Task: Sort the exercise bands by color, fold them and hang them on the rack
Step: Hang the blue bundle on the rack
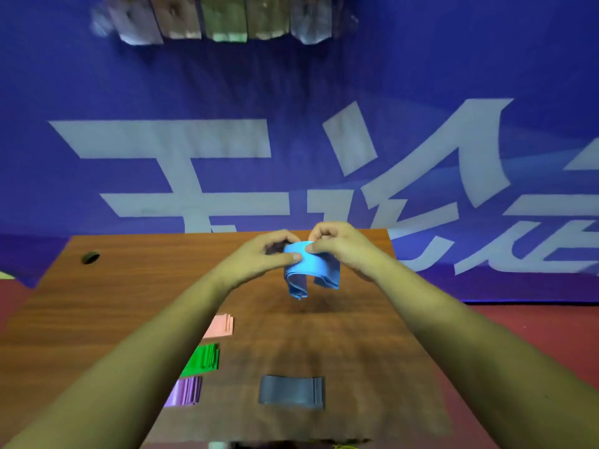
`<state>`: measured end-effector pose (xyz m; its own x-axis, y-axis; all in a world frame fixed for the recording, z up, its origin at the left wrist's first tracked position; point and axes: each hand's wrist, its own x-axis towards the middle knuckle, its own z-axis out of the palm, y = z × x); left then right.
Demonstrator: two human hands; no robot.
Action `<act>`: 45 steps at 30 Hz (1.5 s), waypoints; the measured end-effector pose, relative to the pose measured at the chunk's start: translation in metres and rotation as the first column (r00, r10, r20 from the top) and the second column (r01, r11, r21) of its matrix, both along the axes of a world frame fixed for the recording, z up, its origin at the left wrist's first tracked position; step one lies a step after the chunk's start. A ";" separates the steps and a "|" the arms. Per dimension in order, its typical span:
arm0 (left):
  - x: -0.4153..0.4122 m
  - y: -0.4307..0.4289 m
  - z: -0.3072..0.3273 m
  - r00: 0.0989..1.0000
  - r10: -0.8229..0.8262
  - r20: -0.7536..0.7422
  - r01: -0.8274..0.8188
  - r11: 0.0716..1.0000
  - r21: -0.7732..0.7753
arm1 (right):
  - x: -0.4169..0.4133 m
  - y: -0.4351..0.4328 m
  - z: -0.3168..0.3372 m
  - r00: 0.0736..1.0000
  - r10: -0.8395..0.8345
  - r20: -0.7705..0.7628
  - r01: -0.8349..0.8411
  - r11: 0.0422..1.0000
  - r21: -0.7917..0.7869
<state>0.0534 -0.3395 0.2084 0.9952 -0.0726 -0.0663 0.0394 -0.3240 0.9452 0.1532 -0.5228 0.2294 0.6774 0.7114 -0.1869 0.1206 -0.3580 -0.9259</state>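
Observation:
Both hands hold a folded blue band (308, 268) in the air above the far part of the wooden table (113, 303). My left hand (259, 254) pinches its top left edge, and my right hand (337, 244) pinches its top right edge. The band's folded ends hang down between the hands. On the table lie folded stacks of bands: pink (222, 325), green (204, 359), purple (186, 392) and grey (291, 392). My left forearm covers part of the pink, green and purple stacks.
A blue banner (291, 92) with large white characters hangs behind the table. Blurred hanging items (223, 17) show at the top edge. A round cable hole (90, 257) sits at the table's far left. Red floor (534, 328) lies to the right.

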 end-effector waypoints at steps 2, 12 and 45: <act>0.004 0.002 0.030 0.999 -0.031 0.034 0.031 0.999 0.009 | 0.006 0.000 0.032 0.999 -0.034 -0.043 0.036 0.997 0.064; 0.031 0.016 0.162 0.937 -0.036 0.349 -0.044 0.975 0.217 | 0.026 -0.003 0.157 0.975 -0.069 0.213 0.008 0.962 0.274; 0.144 0.048 0.307 0.622 0.323 0.713 -0.499 0.865 0.043 | 0.108 0.092 0.284 0.622 -0.619 0.480 0.232 0.731 0.642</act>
